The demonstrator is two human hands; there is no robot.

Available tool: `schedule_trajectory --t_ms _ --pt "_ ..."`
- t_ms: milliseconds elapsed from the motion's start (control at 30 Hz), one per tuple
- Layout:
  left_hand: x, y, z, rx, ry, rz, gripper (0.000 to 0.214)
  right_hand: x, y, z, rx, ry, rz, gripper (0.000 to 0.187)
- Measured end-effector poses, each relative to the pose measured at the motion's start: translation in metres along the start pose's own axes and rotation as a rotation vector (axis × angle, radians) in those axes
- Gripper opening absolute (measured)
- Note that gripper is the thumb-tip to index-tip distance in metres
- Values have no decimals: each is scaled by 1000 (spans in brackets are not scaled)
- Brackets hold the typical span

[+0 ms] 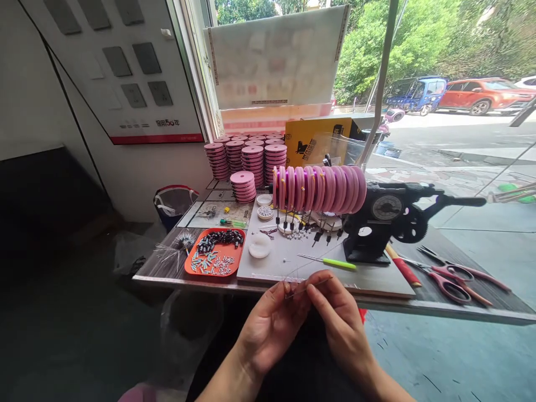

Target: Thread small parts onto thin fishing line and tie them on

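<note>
- Just off the near edge of the bench (pixel 163 271), the left hand (pixel 274 321) and the right hand (pixel 341 310) met almost fingertip to fingertip.
- Each was closed to a small pinch of thumb and finger on a thin strand (pixel 321 283); whether this was wire, line or a needle could not be told, nor whether something tiny sat at the left fingertips.
- That strand lay between the hands, its long axis running crosswise and rising slightly toward the right; neither hand was nearer, the left having the lower end and the right the upper.
- Beyond the fingertips, a green-handled pick (pixel 339 263) lay on the grey board (pixel 377 279), tip pointing left; behind it stood a black crank winder (pixel 368 243) with a row of pink spools (pixel 318 187).
- Off to the left, an orange tray (pixel 238 254) held small dark and silvery parts.
- Chinese characters around a legible "50" marked the wall panel (pixel 176 109); a printed sheet (pixel 190 219) showed what looked like "2020", turned sideways; the yellow box (pixel 318 139) bore a black figure and lettering too small to read.
</note>
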State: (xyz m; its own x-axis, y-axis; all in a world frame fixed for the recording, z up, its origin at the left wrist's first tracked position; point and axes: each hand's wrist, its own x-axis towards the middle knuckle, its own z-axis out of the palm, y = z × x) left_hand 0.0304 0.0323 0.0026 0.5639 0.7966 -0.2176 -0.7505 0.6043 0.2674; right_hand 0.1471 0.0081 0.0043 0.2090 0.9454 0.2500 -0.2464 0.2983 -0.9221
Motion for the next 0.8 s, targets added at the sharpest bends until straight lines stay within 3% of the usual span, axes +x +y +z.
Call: schedule_trajectory --t_ms 167,333,400,467,533,633,700,800 --pt "-2 -3 2 -28 67 13 7 -2 4 1 -155 -37 -129 4" --pt "-11 -5 5 -115 291 2 22 -9 13 -1 -656 -153 -606 14" --pt "-16 -5 3 -85 340 29 20 -9 12 -6 -755 -200 -720 10" --pt "-22 -3 -1 15 269 93 11 -3 5 -13 -808 -188 -755 10" --pt "-28 1 -4 176 99 134 10 8 -8 -18 -932 -168 -756 12" --pt "-37 10 -1 535 -181 163 30 22 -26 -16 -1038 -411 -630 30" --pt "-41 16 6 828 -332 205 35 25 -34 -11 -901 -528 -473 47" --pt "-44 23 15 1122 -422 209 40 22 -37 -8 -684 -390 -320 54"
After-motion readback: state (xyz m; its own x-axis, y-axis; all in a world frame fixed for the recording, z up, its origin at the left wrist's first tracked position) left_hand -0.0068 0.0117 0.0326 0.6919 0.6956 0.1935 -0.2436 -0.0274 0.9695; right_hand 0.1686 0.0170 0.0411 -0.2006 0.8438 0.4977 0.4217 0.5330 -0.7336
